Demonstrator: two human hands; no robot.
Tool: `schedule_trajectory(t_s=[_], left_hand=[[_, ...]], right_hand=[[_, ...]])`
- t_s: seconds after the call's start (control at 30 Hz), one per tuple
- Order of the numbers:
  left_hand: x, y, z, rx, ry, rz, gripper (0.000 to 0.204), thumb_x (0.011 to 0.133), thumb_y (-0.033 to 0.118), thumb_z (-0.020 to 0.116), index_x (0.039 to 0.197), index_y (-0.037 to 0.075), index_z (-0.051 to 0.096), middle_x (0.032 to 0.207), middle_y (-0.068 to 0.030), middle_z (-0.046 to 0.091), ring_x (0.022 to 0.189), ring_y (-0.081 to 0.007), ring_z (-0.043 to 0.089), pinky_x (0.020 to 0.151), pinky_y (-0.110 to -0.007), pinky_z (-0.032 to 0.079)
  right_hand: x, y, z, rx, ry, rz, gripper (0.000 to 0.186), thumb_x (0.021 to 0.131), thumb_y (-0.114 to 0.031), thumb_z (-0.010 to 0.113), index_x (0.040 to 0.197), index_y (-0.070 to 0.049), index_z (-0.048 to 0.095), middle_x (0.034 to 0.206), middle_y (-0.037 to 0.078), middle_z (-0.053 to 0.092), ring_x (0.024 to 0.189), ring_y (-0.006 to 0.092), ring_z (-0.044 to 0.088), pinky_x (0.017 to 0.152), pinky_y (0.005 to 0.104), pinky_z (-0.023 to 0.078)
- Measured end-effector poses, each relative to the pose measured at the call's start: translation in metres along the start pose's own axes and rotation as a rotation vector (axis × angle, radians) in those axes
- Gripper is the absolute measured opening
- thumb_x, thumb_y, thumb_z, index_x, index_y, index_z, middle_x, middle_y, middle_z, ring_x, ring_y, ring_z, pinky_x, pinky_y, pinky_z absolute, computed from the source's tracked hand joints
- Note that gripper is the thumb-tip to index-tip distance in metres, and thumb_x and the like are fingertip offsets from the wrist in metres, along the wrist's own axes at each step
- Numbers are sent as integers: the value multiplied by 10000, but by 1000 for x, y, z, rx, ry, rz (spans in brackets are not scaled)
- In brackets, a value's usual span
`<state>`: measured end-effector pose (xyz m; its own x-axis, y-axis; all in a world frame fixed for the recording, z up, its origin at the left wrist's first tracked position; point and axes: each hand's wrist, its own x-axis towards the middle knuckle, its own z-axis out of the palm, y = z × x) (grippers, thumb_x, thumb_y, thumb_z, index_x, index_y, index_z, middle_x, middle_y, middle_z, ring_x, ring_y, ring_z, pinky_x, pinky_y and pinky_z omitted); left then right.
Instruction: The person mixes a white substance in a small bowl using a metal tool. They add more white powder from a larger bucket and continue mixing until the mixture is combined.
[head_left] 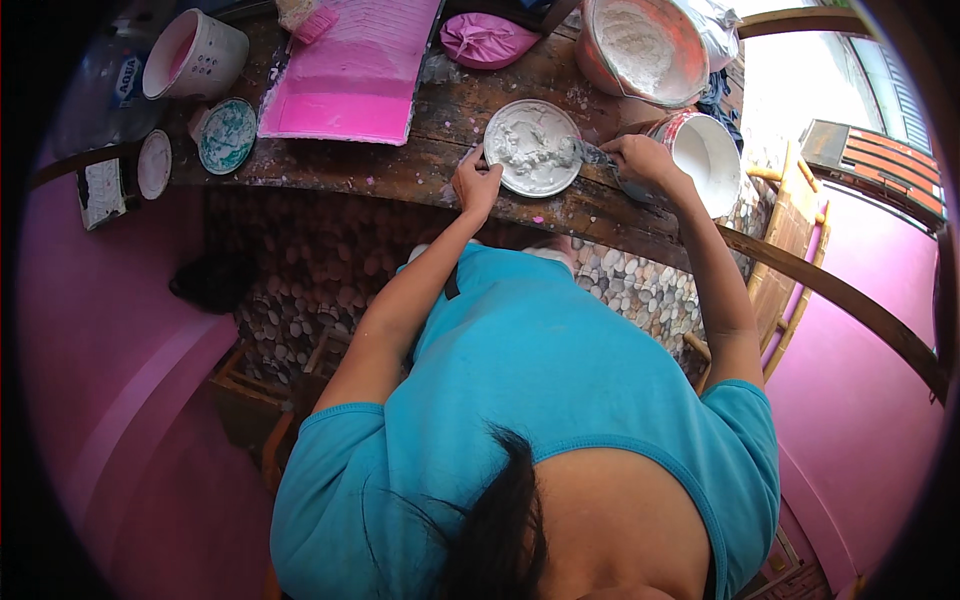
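A round white lid (pixel 494 171) lies on the dark wooden table, with lumpy white paste (pixel 535 140) spread over it. My left hand (pixel 478 187) pinches the lid's left rim between thumb and fingers. In my closed right hand (pixel 643 160) is a putty knife (pixel 592 153), its handle mostly hidden by my fingers. The blade points left and reaches the paste at the lid's right edge. Close beside my right hand stands an open white bucket (pixel 712 160), its inner wall coated white.
A pink paint tray (pixel 345 115) sits at the table's back left, a pink bag (pixel 487 40) right of it. An orange bucket (pixel 590 65) of white powder stands at the back right. Far left are a white pail (pixel 222 55), a teal-smeared lid (pixel 228 135) and a plastic bottle (pixel 90 105).
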<state>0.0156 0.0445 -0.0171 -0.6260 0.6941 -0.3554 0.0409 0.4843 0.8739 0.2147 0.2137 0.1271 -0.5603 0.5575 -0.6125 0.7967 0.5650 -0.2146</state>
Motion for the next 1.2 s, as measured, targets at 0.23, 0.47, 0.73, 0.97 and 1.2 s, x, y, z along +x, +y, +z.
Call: schedule_trajectory(t_s=[0.23, 0.47, 0.73, 0.97, 1.2], left_hand=[[3, -4, 0, 4, -22, -21, 508, 660, 163, 643, 1164, 108, 609, 752, -111, 666, 626, -204, 631, 687, -324, 481], [5, -4, 4, -227, -81, -154, 530, 689, 142, 621, 1215, 103, 571, 665, -66, 641, 553, -116, 567, 599, -284, 465], [4, 2, 1, -291, -96, -153, 518, 714, 101, 605, 1230, 81, 554, 661, -36, 625, 545, -80, 539, 536, -258, 470], [1, 9, -5, -305, -182, -220, 492, 794, 51, 574, 1279, 47, 491, 849, -60, 631, 720, -101, 597, 620, -253, 543], [0, 8, -6, -317, -230, -235, 486, 813, 35, 552, 1292, 55, 478, 819, -41, 603, 735, -100, 589, 630, -257, 542]], right_hand=[[-6, -9, -8, -49, 20, -31, 286, 780, -196, 518, 999, -107, 679, 897, 196, 643, 871, 338, 615, 799, 419, 479], [-10, 10, 4, 69, -93, 1, 294, 780, -201, 514, 996, -102, 686, 811, 194, 653, 811, 307, 643, 773, 401, 498], [-28, 0, 19, 162, -46, -61, 316, 776, -205, 518, 1020, -74, 670, 790, 209, 640, 741, 339, 625, 722, 393, 488], [-51, -15, 45, 387, 4, -71, 376, 786, -225, 642, 1093, -10, 616, 838, 207, 650, 710, 241, 627, 684, 350, 469], [-55, -36, 96, 608, 219, -8, 378, 836, -200, 622, 1128, 35, 574, 909, 131, 667, 700, 164, 599, 653, 303, 483]])
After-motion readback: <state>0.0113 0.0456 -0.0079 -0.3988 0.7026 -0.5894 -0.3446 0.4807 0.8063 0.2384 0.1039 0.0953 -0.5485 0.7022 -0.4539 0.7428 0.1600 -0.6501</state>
